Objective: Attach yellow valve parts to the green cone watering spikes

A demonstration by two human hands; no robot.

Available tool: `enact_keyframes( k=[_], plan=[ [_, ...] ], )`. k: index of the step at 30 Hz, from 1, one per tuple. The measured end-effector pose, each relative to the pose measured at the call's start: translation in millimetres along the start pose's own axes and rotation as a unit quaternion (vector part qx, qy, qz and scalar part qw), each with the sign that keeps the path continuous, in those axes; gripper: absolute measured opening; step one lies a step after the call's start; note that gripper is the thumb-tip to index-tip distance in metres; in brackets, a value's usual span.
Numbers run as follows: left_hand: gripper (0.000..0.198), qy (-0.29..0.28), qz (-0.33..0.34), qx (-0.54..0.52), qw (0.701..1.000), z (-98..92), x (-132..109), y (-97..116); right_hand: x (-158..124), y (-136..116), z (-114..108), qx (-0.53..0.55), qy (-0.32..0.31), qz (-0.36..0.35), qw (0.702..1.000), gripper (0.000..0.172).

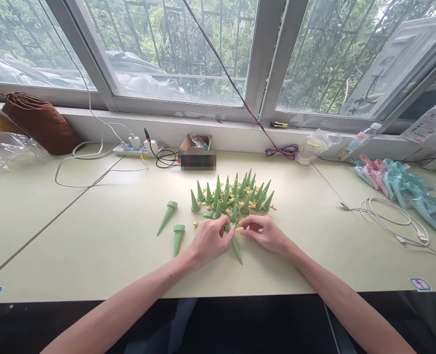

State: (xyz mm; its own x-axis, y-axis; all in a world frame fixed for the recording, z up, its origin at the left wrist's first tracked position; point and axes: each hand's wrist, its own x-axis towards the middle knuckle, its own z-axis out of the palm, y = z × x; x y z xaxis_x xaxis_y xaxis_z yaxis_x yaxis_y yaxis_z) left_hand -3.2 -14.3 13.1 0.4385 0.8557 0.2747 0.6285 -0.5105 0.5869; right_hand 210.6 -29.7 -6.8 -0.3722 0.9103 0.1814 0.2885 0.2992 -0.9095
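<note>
My left hand (213,237) grips a green plant watering spike (237,251) near its wide end, its point slanting down toward me. Opposite it, my right hand (264,233) pinches a small pale yellow valve piece (239,229) against the side of that wide end. Just beyond both hands stand several green watering spikes (224,200), points up, with yellow valves sticking out among them. To the left lie two loose spikes, one farther off (167,216) and one nearer (179,239), the latter partly behind my left forearm. A small yellow piece (195,224) rests beside my left hand.
Behind the spikes are a small cardboard box (196,142) and a power strip (129,148) with cables. At the right lie a coiled white cable (391,221), bagged blue and pink plastic items (402,184) and a bottle (360,141). A brown bundle (39,123) stands back left.
</note>
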Motion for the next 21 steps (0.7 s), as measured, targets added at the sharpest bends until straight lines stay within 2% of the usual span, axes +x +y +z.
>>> enact_keyframes(
  k=[12,21],
  plan=[
    [0.024,-0.013,0.003,-0.003,1.0,-0.9,0.6,0.8,0.6,-0.1,3.1,-0.081,0.016,-0.026,0.996,0.024],
    [0.025,-0.019,0.012,-0.009,1.0,0.5,0.5,-0.7,0.7,-2.2,2.9,-0.071,-0.001,-0.013,0.997,0.033]
  ],
)
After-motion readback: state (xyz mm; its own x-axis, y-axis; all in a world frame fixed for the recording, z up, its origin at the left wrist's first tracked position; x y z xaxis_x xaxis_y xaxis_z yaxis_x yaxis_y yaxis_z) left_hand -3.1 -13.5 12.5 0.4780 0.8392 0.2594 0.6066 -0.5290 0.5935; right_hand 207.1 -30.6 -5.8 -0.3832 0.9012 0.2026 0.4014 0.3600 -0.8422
